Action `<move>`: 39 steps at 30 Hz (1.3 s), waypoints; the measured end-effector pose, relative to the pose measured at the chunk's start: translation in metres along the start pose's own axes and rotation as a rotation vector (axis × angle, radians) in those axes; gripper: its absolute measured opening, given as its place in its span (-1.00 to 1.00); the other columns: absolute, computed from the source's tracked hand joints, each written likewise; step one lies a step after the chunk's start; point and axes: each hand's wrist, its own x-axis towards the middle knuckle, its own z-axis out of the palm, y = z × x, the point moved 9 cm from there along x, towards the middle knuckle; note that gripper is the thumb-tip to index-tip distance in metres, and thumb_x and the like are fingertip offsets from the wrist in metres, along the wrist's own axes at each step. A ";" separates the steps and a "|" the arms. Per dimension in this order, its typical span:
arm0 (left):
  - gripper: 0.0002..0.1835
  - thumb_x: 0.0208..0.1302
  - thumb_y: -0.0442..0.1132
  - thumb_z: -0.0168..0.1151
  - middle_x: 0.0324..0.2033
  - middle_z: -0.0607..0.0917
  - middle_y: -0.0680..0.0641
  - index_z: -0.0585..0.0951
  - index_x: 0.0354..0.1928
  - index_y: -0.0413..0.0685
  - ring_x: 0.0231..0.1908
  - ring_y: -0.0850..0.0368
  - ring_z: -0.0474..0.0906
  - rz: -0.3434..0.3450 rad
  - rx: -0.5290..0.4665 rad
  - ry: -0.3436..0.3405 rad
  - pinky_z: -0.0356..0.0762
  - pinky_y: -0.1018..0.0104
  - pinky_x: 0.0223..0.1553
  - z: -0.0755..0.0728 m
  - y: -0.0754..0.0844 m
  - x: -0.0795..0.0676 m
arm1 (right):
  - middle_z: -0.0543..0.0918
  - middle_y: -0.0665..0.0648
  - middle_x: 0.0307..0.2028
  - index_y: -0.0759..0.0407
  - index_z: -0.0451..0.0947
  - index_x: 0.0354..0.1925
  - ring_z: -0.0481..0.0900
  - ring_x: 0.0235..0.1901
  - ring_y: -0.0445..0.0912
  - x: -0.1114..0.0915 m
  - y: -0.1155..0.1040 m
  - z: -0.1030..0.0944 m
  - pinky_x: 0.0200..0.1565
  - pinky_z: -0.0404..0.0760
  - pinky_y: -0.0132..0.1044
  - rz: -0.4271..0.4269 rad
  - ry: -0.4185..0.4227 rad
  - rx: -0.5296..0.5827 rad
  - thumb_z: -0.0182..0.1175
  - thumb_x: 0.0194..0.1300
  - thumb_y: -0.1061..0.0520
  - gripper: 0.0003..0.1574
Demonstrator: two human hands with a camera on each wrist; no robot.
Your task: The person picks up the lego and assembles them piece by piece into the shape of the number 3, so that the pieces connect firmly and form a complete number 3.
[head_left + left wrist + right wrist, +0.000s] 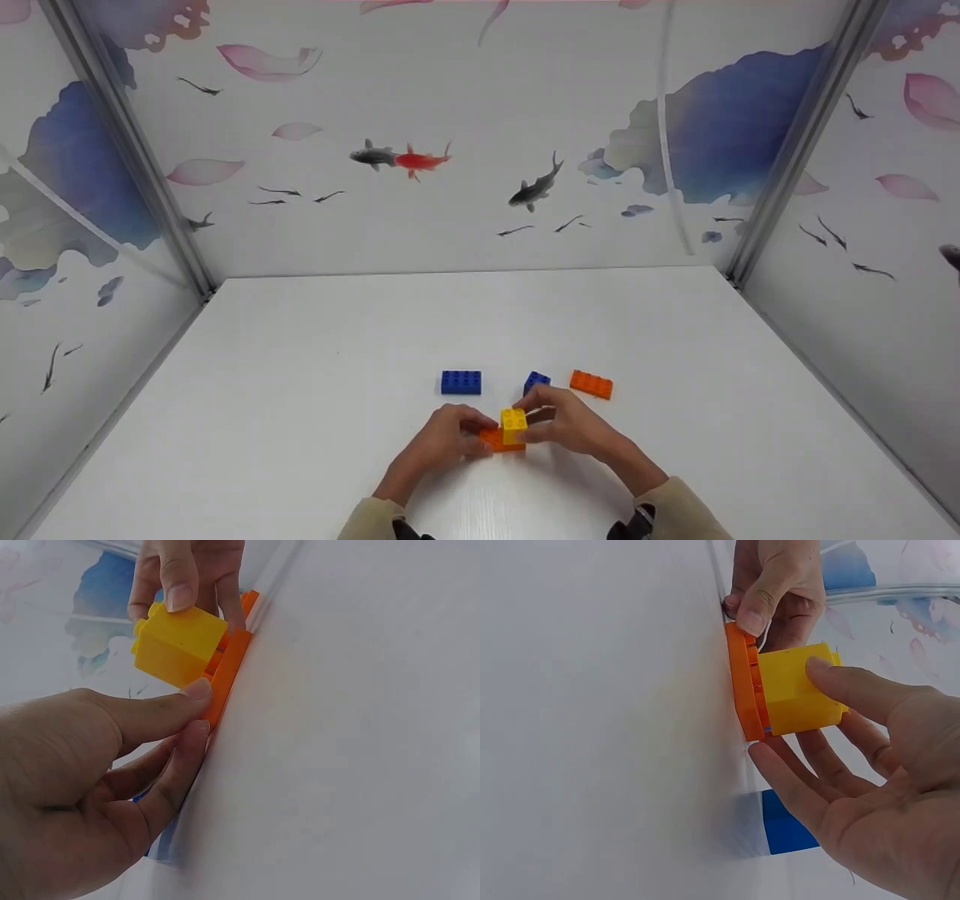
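My left hand (pixel 448 436) pinches one end of a flat orange building brick (pixel 740 679) between thumb and fingers, low at the table top. In my right hand (pixel 576 421) is a taller yellow building brick (pixel 514 426), with the thumb on its side and the far fingers partly hidden behind it. The yellow brick stands over the other end of the orange one, studs upward. From the left wrist view, a narrow gap with orange studs shows beneath the yellow brick (pixel 178 643), which looks slightly tilted.
Beyond the hands lies a blue brick (pixel 461 382) with several studs. A smaller blue brick (pixel 535 379) sits just behind my right fingers, and a second flat orange brick (pixel 591 384) is to its right. Printed panels (pixel 465 225) wall in the white table (pixel 300 360).
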 end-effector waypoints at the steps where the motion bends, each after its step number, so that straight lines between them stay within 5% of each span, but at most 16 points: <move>1: -0.71 0.19 -0.41 0.40 -0.10 0.75 -0.01 0.76 -0.05 0.00 -0.07 0.09 0.62 0.002 -0.001 0.001 0.61 0.03 0.19 -0.001 0.000 0.000 | 0.65 0.18 0.04 0.18 0.57 -0.06 0.67 0.06 0.09 0.000 0.000 0.000 0.15 0.67 -0.07 -0.001 0.000 0.007 0.42 0.21 0.18 -0.66; 16: -0.71 0.18 -0.39 0.42 -0.10 0.75 -0.01 0.75 -0.05 -0.01 -0.07 0.09 0.63 -0.018 -0.002 -0.002 0.62 0.04 0.18 -0.001 0.000 0.001 | 0.65 0.17 0.06 0.18 0.58 -0.12 0.68 0.08 0.13 0.002 0.003 -0.001 0.11 0.69 -0.06 0.034 -0.019 0.023 0.42 0.20 0.22 -0.71; 30: -0.73 0.18 -0.37 0.42 -0.09 0.75 -0.02 0.75 -0.05 -0.03 -0.06 0.09 0.63 -0.002 -0.012 -0.003 0.61 0.03 0.18 0.000 0.002 -0.001 | 0.64 0.22 0.05 0.21 0.56 -0.09 0.70 0.02 0.10 0.000 0.003 0.004 -0.12 0.77 -0.14 0.038 -0.021 0.075 0.39 0.20 0.28 -0.69; 39: -0.72 0.17 -0.41 0.41 -0.10 0.74 -0.01 0.75 -0.06 -0.02 -0.08 0.10 0.62 -0.004 -0.023 -0.002 0.62 0.04 0.16 0.001 0.002 -0.001 | 0.65 0.21 0.04 0.24 0.56 -0.10 0.70 -0.01 0.06 0.001 0.004 0.004 -0.07 0.76 -0.13 0.049 -0.011 0.073 0.40 0.18 0.33 -0.68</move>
